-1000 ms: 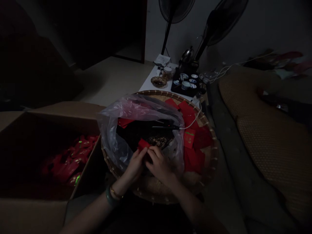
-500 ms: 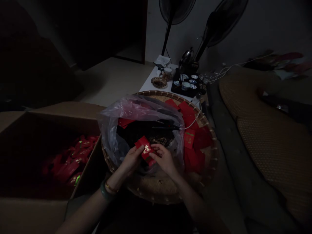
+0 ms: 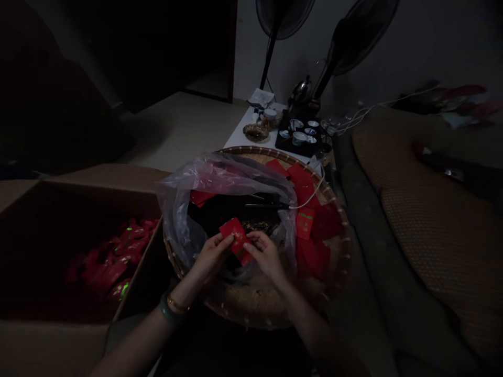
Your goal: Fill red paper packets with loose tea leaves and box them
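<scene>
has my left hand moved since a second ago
Yes, your left hand shifted slightly left, toward the cardboard box, judged against the woven basket.

The whole scene is dimly lit, and the source of the light cannot be told. The corners are sunk in near-black. A faint grey light is caught by the pale plain wall [image 3: 393,63] and the white flat worktop [image 3: 238,132]; soft glints are thrown back by the crumpled clear plastic bag [image 3: 175,225] and the silvery metal kettle [image 3: 302,90]. The brown cardboard box [image 3: 104,175] is deeply shadowed inside. Print on the small red paper packet [image 3: 236,234] is blurred, and shapes toward the edges are stretched.
</scene>
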### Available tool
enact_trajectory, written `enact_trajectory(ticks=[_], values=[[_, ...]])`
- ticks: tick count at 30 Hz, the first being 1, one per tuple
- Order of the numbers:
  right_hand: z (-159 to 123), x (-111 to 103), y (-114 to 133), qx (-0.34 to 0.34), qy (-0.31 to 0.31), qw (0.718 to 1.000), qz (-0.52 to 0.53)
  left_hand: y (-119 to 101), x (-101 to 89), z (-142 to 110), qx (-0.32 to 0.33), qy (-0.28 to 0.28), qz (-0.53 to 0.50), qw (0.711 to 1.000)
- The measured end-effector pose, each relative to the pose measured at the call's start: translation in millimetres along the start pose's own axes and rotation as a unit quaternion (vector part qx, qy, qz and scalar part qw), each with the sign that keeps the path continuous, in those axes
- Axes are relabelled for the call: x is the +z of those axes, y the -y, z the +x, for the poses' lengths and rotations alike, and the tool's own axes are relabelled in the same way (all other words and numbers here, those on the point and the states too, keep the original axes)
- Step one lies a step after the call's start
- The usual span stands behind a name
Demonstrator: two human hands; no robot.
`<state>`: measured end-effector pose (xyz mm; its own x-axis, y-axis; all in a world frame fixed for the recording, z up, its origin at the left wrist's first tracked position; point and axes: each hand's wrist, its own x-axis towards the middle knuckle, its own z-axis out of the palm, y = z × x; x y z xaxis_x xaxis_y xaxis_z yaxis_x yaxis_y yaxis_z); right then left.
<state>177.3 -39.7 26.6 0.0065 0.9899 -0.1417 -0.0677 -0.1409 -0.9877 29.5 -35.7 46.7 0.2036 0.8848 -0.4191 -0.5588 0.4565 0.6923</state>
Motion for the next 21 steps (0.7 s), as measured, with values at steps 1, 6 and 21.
enact_trajectory(ticks=[1,6,21], values=[[0.0,0.0,-0.5,-0.001,0.000,1.000,-0.003,0.1,-1.2,0.3,0.004,0.000,0.010,1.000],[-0.4,-0.2,0.8,0.000,0.012,0.999,-0.039,1.1,-8.1,3.5,0.049,-0.017,0.132,0.990],[-5.6,1.2,4.9,-0.103,0.005,0.979,-0.176,3.7,-10.7,4.4,0.040,-0.071,0.154,0.985]])
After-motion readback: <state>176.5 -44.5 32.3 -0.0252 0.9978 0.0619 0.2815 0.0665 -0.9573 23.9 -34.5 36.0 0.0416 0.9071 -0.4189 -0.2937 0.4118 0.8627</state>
